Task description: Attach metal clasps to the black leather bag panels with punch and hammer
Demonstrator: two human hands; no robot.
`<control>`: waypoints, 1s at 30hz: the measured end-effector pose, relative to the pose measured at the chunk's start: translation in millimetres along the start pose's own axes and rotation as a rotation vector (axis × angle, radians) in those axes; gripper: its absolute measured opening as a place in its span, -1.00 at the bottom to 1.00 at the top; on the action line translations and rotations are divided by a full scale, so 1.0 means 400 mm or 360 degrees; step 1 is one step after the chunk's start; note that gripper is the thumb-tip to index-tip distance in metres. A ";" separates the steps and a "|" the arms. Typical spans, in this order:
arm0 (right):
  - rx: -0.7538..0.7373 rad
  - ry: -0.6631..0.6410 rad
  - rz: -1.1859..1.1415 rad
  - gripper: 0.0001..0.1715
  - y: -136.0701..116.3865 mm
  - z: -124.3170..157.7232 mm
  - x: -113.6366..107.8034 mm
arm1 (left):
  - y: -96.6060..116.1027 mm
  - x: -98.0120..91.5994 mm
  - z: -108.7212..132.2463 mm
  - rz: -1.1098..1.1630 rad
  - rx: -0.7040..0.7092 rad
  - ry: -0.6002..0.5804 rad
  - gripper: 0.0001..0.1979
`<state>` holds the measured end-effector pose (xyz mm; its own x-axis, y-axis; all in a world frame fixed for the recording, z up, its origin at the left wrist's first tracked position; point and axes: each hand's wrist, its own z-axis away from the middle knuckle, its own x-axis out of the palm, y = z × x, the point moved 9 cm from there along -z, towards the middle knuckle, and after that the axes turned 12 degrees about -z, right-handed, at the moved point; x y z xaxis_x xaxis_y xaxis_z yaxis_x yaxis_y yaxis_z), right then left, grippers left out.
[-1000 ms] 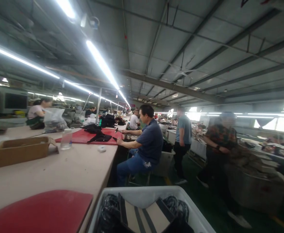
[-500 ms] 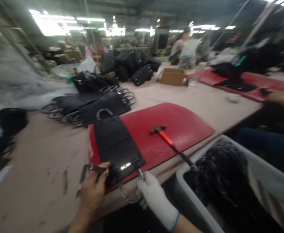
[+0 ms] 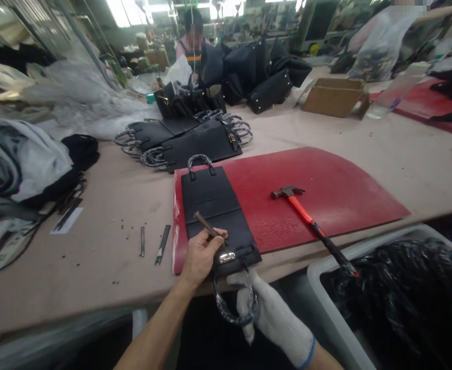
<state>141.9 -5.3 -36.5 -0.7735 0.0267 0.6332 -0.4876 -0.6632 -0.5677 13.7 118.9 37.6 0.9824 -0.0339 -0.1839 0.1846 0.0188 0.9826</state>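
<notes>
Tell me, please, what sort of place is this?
Most likely a bag-making workshop: black handled panels lie piled near heaped black bags, and a hammer lies partly on a red mat.

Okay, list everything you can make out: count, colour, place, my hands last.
Table: one, pale, across the view
Red mats: two, red, before you and far right
Panel: one, black, on near mat's left
Hammer: one, orange-black, on near mat
Thin tools: two, grey, left of near mat
Stacked panels: several, black, behind near mat
Bags: several, black, back of table
Cardboard box: one, brown, back right
Bottle: one, clear, beside box
Tub: one, whitish, right front, holding black plastic
Plastic: piles, clear and whitish, left side
People: at least two, pink, beyond table
Left hand: one, bare, holding a metal rod over panel
Right hand: one, white-gloved, at the panel's near handle
</notes>
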 end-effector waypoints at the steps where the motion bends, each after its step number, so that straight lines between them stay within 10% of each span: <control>1: 0.0037 -0.0005 -0.0042 -0.10 0.001 -0.004 -0.006 | 0.000 0.008 -0.001 -0.0036 -0.0008 -0.0021 -0.74; 7: -0.0359 0.0343 -0.0136 -0.33 -0.107 -0.014 -0.060 | -0.026 -0.002 0.004 -0.0005 -0.0091 -0.0049 -0.71; 30: -0.0434 0.0097 0.0000 -0.71 -0.217 -0.080 0.023 | 0.037 0.049 -0.045 0.0463 -0.0320 -0.0162 -0.64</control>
<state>163.9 76.4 1.8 -0.7924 0.0770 0.6052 -0.5722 -0.4376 -0.6936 36.1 136.5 48.1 0.9884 -0.0975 0.1161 -0.0901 0.2379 0.9671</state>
